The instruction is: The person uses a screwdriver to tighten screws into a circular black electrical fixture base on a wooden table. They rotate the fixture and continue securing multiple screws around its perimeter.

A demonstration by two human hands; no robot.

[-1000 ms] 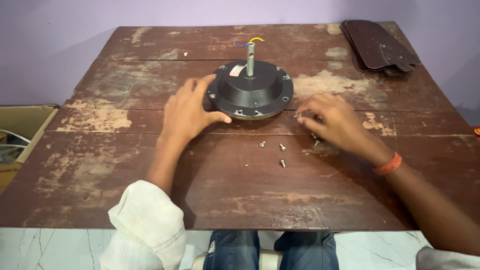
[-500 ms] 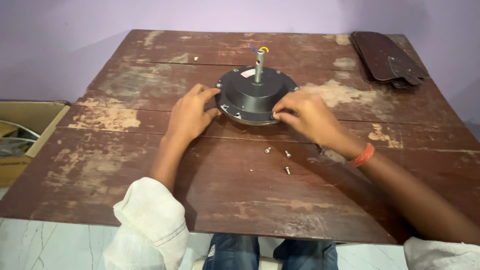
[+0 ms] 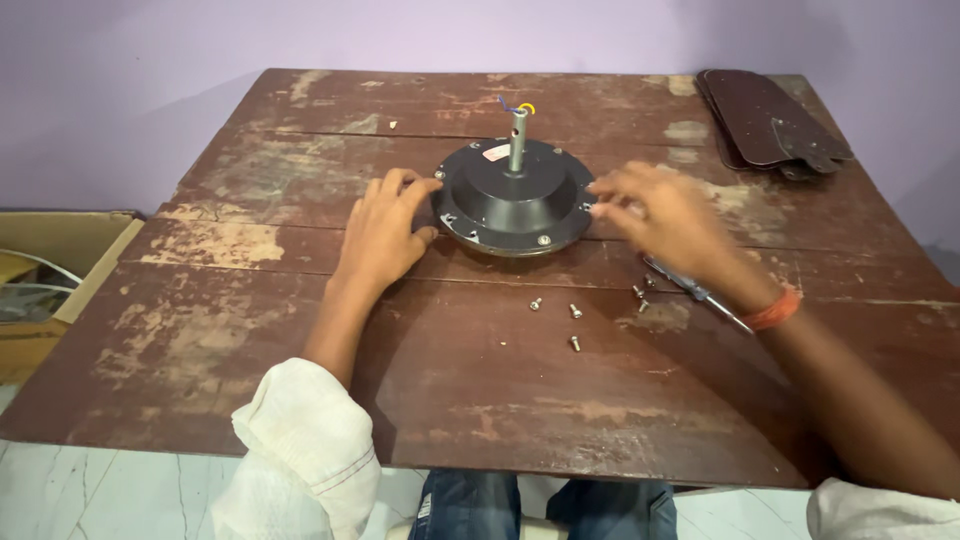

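Right hand [image 3: 668, 222] shifted, seemingly blurred, over worn table [image 3: 300, 330].

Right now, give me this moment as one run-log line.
left hand: steadying black motor housing at its left rim | right hand: at right rim, blurred | loose screws: on table in front | screwdriver: lying under right wrist

One head-worn camera looks steeply down, fairly near, over the wooden table [image 3: 300, 330].
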